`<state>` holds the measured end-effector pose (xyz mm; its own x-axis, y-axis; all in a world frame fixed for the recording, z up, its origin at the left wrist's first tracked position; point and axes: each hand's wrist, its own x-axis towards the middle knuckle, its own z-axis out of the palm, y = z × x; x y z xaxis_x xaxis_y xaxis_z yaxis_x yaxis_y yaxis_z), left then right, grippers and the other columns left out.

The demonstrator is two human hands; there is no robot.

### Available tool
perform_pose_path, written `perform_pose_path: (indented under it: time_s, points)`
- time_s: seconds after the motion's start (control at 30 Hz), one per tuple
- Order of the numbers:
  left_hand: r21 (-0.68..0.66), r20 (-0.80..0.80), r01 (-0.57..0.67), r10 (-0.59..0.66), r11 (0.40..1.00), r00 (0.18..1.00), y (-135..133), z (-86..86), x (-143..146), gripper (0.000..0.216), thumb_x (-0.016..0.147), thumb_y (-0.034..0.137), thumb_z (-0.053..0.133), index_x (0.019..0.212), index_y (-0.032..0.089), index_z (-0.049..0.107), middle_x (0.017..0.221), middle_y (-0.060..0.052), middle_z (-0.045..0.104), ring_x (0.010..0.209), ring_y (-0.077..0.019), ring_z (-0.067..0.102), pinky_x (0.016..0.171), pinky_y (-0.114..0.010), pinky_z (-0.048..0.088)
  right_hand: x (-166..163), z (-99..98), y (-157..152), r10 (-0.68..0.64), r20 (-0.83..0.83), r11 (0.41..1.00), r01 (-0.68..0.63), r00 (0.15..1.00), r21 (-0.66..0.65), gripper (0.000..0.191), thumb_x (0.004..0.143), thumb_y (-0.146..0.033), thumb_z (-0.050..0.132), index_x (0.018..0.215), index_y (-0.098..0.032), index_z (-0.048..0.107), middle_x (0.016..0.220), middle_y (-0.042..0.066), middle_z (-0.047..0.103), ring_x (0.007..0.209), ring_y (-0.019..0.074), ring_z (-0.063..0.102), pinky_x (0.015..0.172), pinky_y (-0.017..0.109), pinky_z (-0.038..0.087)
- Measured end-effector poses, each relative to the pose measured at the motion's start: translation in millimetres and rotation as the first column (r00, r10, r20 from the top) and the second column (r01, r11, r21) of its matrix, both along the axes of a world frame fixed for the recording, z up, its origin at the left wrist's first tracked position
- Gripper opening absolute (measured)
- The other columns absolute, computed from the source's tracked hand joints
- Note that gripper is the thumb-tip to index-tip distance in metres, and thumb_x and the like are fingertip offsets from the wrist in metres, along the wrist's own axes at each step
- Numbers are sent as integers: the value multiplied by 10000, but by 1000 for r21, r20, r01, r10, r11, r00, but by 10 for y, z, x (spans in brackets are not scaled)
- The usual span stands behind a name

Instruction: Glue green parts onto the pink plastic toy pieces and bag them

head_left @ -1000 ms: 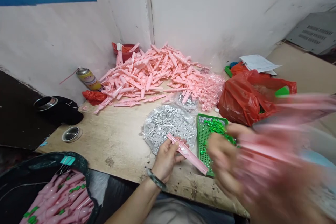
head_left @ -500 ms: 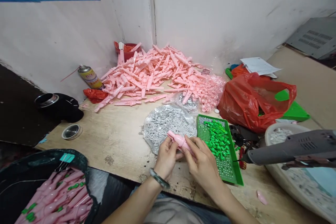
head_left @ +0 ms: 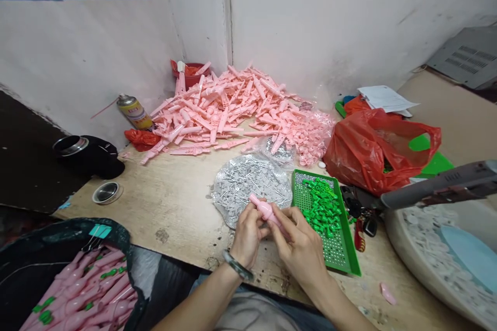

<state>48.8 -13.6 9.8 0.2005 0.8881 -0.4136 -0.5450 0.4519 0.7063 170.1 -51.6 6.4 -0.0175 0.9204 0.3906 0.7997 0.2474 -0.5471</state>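
left hand (head_left: 247, 234): curled, gripping pink piece (head_left: 264, 208) | right hand (head_left: 300, 242): curled around its near end | forearms (head_left: 204, 296): angled inward

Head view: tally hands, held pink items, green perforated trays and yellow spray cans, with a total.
Left hand, right hand: 2
Held elongated pink plastic item: 1
Rectangular green perforated plastic tray: 1
Yellow cylindrical spray can: 1
Total: 5
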Motion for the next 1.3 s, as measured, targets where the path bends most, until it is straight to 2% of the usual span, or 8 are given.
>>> perform_pose_path:
  time_s: [0.37,0.53,0.67,0.8,0.87,0.93,1.03,1.3]
  points:
    - [-59,-84,-28,23,998,996,34,19,51,487,666,400,835,1023,127,647,911,-95,717,788,-198,688,646,-264,539,-91,-73,-32,-22,79,997,16,997,81,377,964,-224,503,1325,-207,611,1044,152,626,860,232,637,606,309,541]
    - [-162,-52,-82,74,983,996,98,55,-21,378,680,297,818,964,110,653,911,-130,732,744,-201,696,596,-262,545,-15,10,35,16,-58,1000,-16,998,-11,364,957,-277,513,1302,-257,626,1313,164,539,1175,304,537,884,471,536]
    - [-13,-86,-165,163,986,983,135,177,-120,412,680,332,818,999,133,649,1038,-143,728,869,-248,703,653,-302,577,108,169,113,41,-482,894,-248,875,-373,295,952,-418,537,1019,-173,687,881,63,673,782,182,629,673,285,526]
    - [158,-145,-206,229,966,963,173,261,-192,415,699,382,809,1008,152,653,1075,-122,718,972,-277,694,736,-321,585,173,177,378,84,-614,825,-400,785,-398,320,942,-449,551,904,-152,664,714,7,642,621,130,565,565,225,440]
    - [160,-85,-227,243,961,966,201,268,-218,356,734,352,790,1003,168,646,1124,-109,704,1050,-279,676,819,-342,580,295,142,666,142,-434,853,-332,890,-402,306,968,-400,510,963,-161,702,802,26,684,689,140,608,616,230,462]
    - [82,31,-252,250,964,968,228,260,-245,277,790,307,748,1003,187,618,1148,-103,694,1103,-274,659,879,-377,570,505,113,1012,-29,-44,953,15,999,-302,285,978,-315,486,969,-165,728,878,48,697,759,143,627,663,227,455]
    - [-89,204,-232,246,969,948,249,244,-285,189,868,279,664,1003,216,548,1144,-118,686,1095,-292,669,902,-478,563,854,88,1433,-278,160,936,304,947,-177,293,964,-213,471,1071,-74,705,1054,162,656,897,190,618,713,272,402]
    - [-89,183,-229,242,969,953,230,220,-255,357,770,150,744,985,237,474,991,-23,657,1017,-291,702,859,-512,591,1034,-81,1519,-375,363,897,433,853,-89,331,980,-256,444,1075,-63,696,1062,163,651,832,168,598,643,281,309]
